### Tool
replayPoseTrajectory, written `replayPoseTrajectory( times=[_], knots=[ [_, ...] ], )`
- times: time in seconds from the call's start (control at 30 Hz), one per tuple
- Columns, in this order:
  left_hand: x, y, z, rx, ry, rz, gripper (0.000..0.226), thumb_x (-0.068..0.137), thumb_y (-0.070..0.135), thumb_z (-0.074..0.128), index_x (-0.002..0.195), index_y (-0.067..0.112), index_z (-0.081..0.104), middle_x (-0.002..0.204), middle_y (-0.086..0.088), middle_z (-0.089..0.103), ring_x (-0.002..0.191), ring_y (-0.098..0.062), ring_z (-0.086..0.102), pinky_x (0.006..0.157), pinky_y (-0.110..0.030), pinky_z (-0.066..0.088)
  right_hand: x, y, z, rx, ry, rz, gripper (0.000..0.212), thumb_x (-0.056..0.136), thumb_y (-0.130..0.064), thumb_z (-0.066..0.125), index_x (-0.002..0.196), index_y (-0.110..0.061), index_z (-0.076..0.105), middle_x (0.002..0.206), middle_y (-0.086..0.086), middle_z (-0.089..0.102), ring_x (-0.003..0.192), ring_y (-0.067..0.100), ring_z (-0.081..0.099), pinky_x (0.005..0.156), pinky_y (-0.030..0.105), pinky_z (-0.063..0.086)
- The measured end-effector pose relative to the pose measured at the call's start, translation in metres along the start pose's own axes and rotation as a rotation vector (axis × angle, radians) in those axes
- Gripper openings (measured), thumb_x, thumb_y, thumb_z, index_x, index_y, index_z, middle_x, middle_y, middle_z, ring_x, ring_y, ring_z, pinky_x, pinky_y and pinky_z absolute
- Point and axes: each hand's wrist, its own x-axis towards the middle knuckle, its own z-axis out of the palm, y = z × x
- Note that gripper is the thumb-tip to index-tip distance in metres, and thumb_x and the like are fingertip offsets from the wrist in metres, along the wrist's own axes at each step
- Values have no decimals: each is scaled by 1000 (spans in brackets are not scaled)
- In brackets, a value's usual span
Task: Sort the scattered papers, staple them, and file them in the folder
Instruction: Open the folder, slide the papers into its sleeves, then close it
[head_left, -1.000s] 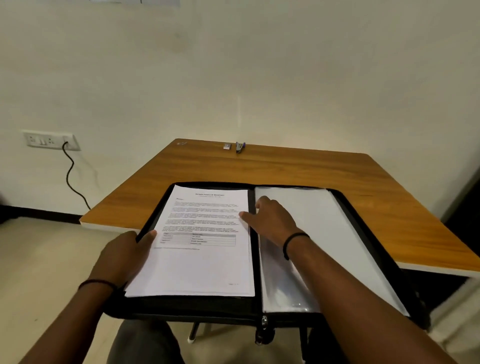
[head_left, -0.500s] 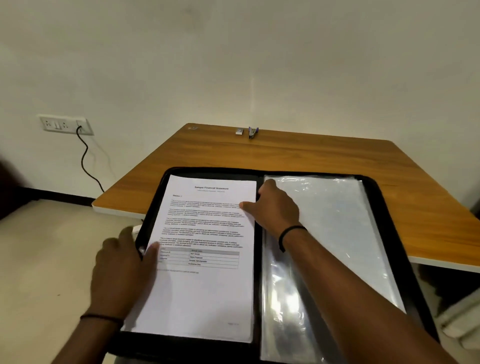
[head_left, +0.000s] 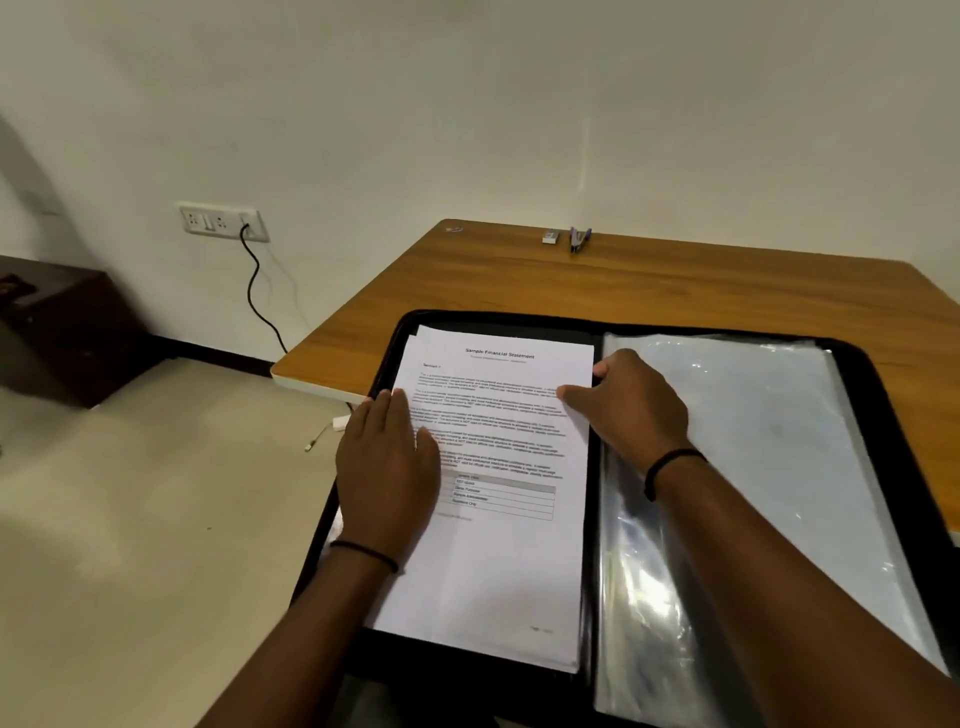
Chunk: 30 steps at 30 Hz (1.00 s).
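A black zip folder (head_left: 878, 374) lies open at the table's near edge, overhanging toward me. A stack of printed papers (head_left: 498, 561) headed "Sample Financial Statement" lies on its left half. Clear plastic sleeves (head_left: 769, 467) fill the right half. My left hand (head_left: 389, 462) lies flat on the left side of the top sheet, fingers straight. My right hand (head_left: 628, 405) rests at the stack's right edge by the spine, thumb on the paper and fingers over the sleeves. A small stapler (head_left: 578, 239) and a staple box (head_left: 550, 237) sit at the table's far edge.
The wooden table (head_left: 675, 280) stands against a pale wall. A wall socket (head_left: 223, 222) with a black cable is at the left, above a dark cabinet (head_left: 67, 327). Pale floor lies to the left of the table.
My left hand slid from the folder's left edge up onto the top sheet. The view tilted down and closer. My right hand stayed at the stack's right edge.
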Motion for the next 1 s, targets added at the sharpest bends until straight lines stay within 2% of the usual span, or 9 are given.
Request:
replayPoseTrajectory(
  times=[0.07,0.2,0.3,0.37,0.47,0.57,0.7,0.83,1.0],
  knots=[
    [2,8,-6,1,51,-55,40,88,35,46,111,6,60,108,-10,67,104,-32,56,87,-45,46,-1,0,-1,12,-30,10,47,76,-55,72,105,-22,56,97,-3,67,88,21,64,68,29,41],
    [7,11,-8,-111,35,-185,43,85,35,68,120,13,59,108,-7,65,104,-33,56,85,-45,44,-6,1,-6,68,-50,-2,34,75,-48,74,88,-23,54,82,-7,64,76,17,61,58,28,36],
    [10,11,-10,-460,17,-278,36,87,27,73,119,12,62,109,-2,67,101,-22,62,82,-31,47,-14,4,-8,191,-11,-64,37,76,-43,76,75,-19,48,69,-7,57,63,15,51,57,31,35],
    [10,8,-14,-573,5,-328,17,88,22,73,102,15,67,91,6,68,86,-15,64,69,-20,45,-19,7,-9,292,23,-104,33,76,-39,77,73,-20,51,64,-8,55,60,13,49,59,32,39],
    [12,6,-16,-669,-8,-348,4,91,23,70,89,20,68,80,11,67,74,-7,62,65,-21,46,-22,13,-9,426,21,-127,24,78,-34,78,74,-22,58,63,-8,59,60,15,56,63,39,51],
    [17,4,-16,-649,44,-354,15,96,30,61,104,18,68,90,8,65,86,-19,61,75,-30,45,-25,17,-9,568,38,-152,17,81,-29,77,82,-21,62,72,-5,70,69,18,67,69,41,57],
    [18,1,-11,-278,102,-137,39,93,41,63,119,13,63,98,1,66,93,-24,60,90,-47,48,-32,17,-15,610,151,-187,13,87,-17,74,88,-22,61,71,-20,66,69,-10,63,62,11,47],
    [13,11,1,-155,74,-10,57,90,50,59,126,6,59,121,-15,64,114,-34,57,99,-49,42,-34,23,-21,573,301,-224,3,91,-21,68,90,-23,67,81,-18,69,78,-2,65,65,14,51],
    [3,32,16,8,88,77,75,88,57,48,145,7,43,157,-24,28,147,-40,21,115,-56,27,-38,34,-34,725,296,-194,4,94,-16,65,98,-19,65,87,-12,72,78,-2,68,62,9,49]
  ],
)
